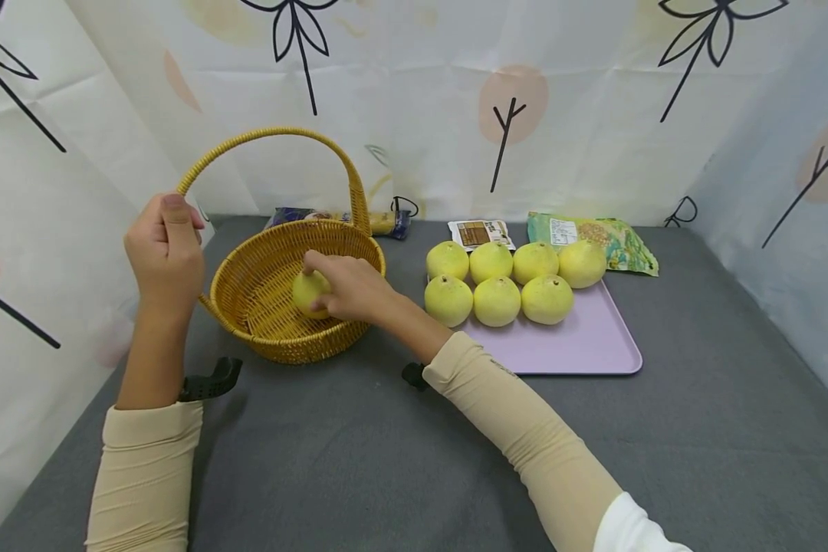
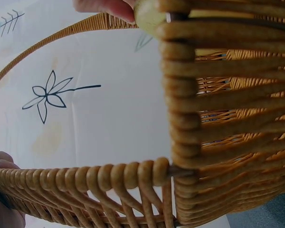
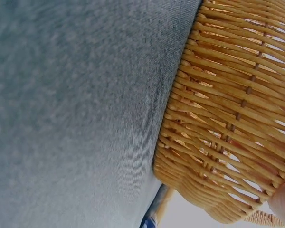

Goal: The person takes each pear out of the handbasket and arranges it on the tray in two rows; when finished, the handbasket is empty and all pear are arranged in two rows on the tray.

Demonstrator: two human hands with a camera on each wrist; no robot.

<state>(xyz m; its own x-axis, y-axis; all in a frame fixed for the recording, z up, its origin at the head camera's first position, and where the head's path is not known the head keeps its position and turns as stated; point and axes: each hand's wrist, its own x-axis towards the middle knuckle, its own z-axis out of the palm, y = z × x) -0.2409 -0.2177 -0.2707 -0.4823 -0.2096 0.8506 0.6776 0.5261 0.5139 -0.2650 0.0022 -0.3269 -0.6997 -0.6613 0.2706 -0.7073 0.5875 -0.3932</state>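
On the left of the head view, my left hand grips the arched handle of a golden wicker basket. The left wrist view shows the handle's base and the woven side close up. My right hand reaches over the basket's right rim and holds a round yellow fruit inside it, low over the woven bottom. Whether the fruit touches the bottom cannot be told. In the right wrist view, the basket's woven wall hides most of that hand.
Several more yellow fruits sit in two rows on a lilac tray to the right. Behind lie a green bag, a small white-and-brown packet and a long blue-and-yellow package. A patterned cloth borders the grey table.
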